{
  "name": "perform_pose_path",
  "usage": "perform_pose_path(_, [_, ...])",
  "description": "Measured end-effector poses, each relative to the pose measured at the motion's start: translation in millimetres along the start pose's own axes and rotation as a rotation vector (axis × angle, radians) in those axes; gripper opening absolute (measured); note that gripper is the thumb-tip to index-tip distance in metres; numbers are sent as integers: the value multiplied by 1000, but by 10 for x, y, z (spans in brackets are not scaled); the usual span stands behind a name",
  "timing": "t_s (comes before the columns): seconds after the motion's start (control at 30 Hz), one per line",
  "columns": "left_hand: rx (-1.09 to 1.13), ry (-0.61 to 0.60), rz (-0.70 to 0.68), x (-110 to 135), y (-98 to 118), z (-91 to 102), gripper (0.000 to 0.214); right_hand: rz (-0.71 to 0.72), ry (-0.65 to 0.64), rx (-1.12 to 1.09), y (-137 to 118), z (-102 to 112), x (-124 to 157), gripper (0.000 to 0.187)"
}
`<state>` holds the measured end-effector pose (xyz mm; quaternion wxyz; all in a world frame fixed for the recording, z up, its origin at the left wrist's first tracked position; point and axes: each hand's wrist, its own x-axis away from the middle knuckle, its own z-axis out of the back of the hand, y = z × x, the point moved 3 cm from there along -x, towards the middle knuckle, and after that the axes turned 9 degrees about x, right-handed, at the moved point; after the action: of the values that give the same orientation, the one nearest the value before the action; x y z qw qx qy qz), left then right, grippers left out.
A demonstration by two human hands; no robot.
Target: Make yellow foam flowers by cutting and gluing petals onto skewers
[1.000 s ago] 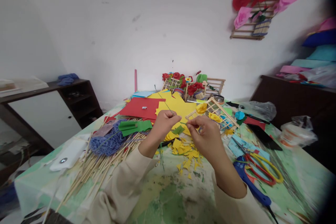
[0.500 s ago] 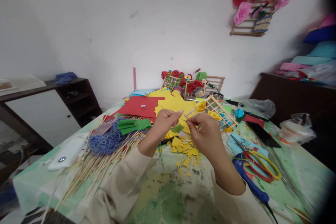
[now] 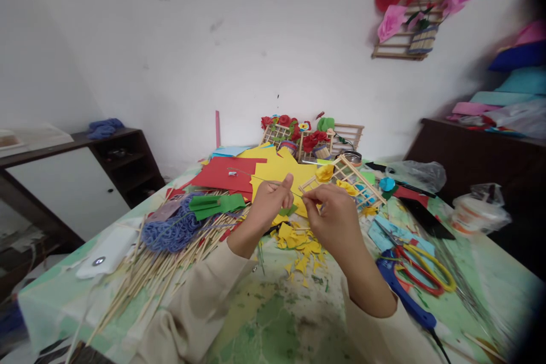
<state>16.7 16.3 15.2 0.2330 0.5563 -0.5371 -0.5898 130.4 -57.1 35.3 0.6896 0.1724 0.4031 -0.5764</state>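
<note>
A thin dark green wire (image 3: 248, 175) stretches between my two hands over the middle of the table. My left hand (image 3: 271, 202) is closed round it with the thumb raised, and the wire's free end points out to the left. At the wire's right end, my right hand (image 3: 333, 209) pinches it between thumb and fingertips. Below and behind the hands lie yellow paper scraps (image 3: 302, 245) and a small green paper piece (image 3: 289, 210). Large yellow paper sheets (image 3: 273, 168) and a red sheet (image 3: 226, 175) spread out beyond them.
To the left are blue yarn (image 3: 168, 230), a green paper strip (image 3: 217, 203) and bamboo sticks (image 3: 140, 276). On the right lie scissors (image 3: 420, 267), a blue glue gun (image 3: 403, 290) and a wooden lattice (image 3: 347, 165) with yellow flowers. Small flower racks (image 3: 315, 139) stand at the back.
My left thumb has lifted and now points up, where it lay forward along the wire. My right hand keeps its pinch almost unmoved. The whole view has shifted slightly.
</note>
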Motion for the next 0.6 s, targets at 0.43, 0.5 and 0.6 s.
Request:
perform_pose_path(0.43, [47,118,-19,-1,-84,-10,63,100,13,249,-129,14,15,22])
perform_pose_path(0.5, [55,141,-25,-8,-93,3,63,116,-4,213,-137,10,18,23])
perform_pose_path(0.6, [78,185,-35,-27,-90,32,62,127,-78,82,-119,-11,21,21])
